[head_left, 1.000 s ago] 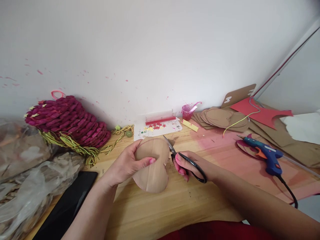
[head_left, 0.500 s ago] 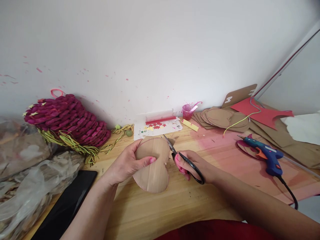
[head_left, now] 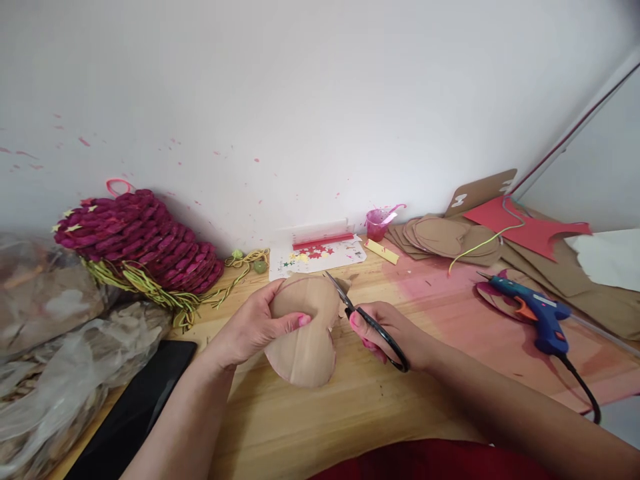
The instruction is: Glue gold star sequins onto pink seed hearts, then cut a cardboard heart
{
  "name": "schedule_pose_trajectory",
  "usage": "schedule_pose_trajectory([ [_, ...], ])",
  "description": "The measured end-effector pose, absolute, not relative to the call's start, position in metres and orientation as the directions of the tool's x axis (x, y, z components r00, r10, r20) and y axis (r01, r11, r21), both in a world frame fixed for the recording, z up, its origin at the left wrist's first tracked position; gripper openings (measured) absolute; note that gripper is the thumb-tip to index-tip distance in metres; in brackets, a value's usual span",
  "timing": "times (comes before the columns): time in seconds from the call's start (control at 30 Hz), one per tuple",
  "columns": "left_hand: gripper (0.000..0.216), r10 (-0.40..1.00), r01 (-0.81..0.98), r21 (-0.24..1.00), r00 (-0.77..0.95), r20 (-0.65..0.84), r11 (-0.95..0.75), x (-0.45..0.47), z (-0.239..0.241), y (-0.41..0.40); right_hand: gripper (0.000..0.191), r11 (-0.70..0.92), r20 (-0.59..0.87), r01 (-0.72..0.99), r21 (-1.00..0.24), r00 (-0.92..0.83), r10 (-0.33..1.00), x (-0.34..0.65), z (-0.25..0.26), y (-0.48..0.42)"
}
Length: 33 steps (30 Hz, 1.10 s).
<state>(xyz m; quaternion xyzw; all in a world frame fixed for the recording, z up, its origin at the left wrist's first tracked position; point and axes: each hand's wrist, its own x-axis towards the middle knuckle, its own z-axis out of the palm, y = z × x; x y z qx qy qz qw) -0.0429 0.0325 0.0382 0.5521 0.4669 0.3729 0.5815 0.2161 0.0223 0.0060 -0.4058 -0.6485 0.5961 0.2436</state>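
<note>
My left hand point(head_left: 257, 323) grips a heart-shaped piece of cardboard point(head_left: 305, 357) by its left side, thumb on top and fingers underneath. The heart is turned sideways, its notch facing right. My right hand point(head_left: 383, 333) is closed round the black handles of a pair of scissors point(head_left: 377, 327). Their blades point up and left and meet the cardboard at its upper right edge. Just behind the blades a small offcut of cardboard point(head_left: 344, 285) sticks out from the edge. The lower blade is partly hidden.
Right of my hands, a blue glue gun point(head_left: 543, 310) lies on a cardboard piece, its cord trailing forward. Behind are stacked cardboard hearts point(head_left: 437, 237), red paper point(head_left: 530, 230) and a pink-stained cup point(head_left: 377, 223). Leftward are a woven magenta ornament point(head_left: 140, 240), plastic bags point(head_left: 75, 387) and a black flat object point(head_left: 135, 407).
The cardboard offcut stands out a little more behind the scissors. Both hands keep nearly the same place and hold. The whole view has shifted slightly.
</note>
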Motion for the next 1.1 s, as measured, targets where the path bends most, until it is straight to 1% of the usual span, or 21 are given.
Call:
schedule_pose_trajectory([
  [0.07,0.049,0.963,-0.003,0.988,0.226,-0.148,0.152,-0.041,0.035,0.034,0.051,-0.046,-0.145,0.198,-0.979,-0.52,0.842,0.215,0.004,0.024],
  [0.17,0.044,0.974,-0.264,0.938,0.065,-0.215,0.225,-0.029,0.027,0.033,0.052,-0.048,-0.1,0.126,-0.991,-0.445,0.89,0.214,0.0,0.028],
  [0.23,0.047,0.962,-0.416,0.873,0.014,-0.273,0.254,-0.014,0.02,0.029,0.052,-0.04,-0.08,0.107,-0.993,-0.402,0.912,0.213,-0.003,0.031],
  [0.3,0.055,0.949,-0.471,0.834,0.017,-0.316,0.286,0.002,0.014,0.022,0.052,-0.033,-0.071,0.105,-0.994,-0.382,0.922,0.213,-0.005,0.033],
  [0.37,0.065,0.943,-0.476,0.834,-0.027,-0.33,0.278,0.014,0.01,0.015,0.052,-0.03,-0.068,0.107,-0.994,-0.379,0.923,0.213,-0.006,0.034],
  [0.43,0.073,0.948,-0.458,0.858,-0.09,-0.305,0.233,0.02,0.008,0.013,0.052,-0.028,-0.069,0.11,-0.994,-0.389,0.919,0.213,-0.007,0.033],
  [0.5,0.076,0.957,-0.43,0.882,-0.115,-0.265,0.192,0.019,0.007,0.014,0.052,-0.025,-0.069,0.114,-0.993,-0.4,0.914,0.213,-0.006,0.033],
  [0.67,0.079,0.966,-0.349,0.916,-0.09,-0.241,0.196,0.008,0.008,0.019,0.052,0.009,-0.045,0.128,-0.992,-0.412,0.91,0.215,-0.002,0.033],
  [0.77,0.077,0.97,-0.313,0.931,-0.085,-0.226,0.189,0.006,0.008,0.019,0.053,0.016,-0.041,0.134,-0.991,-0.411,0.911,0.215,-0.001,0.032],
  [0.87,0.075,0.975,-0.309,0.935,-0.077,-0.208,0.175,0.006,0.008,0.018,0.055,0.017,-0.042,0.143,-0.99,-0.401,0.915,0.215,-0.002,0.031],
  [1.1,0.08,0.975,-0.319,0.934,-0.09,-0.202,0.164,0.007,0.01,0.019,0.055,0.015,-0.049,0.164,-0.986,-0.382,0.923,0.214,-0.005,0.028],
])
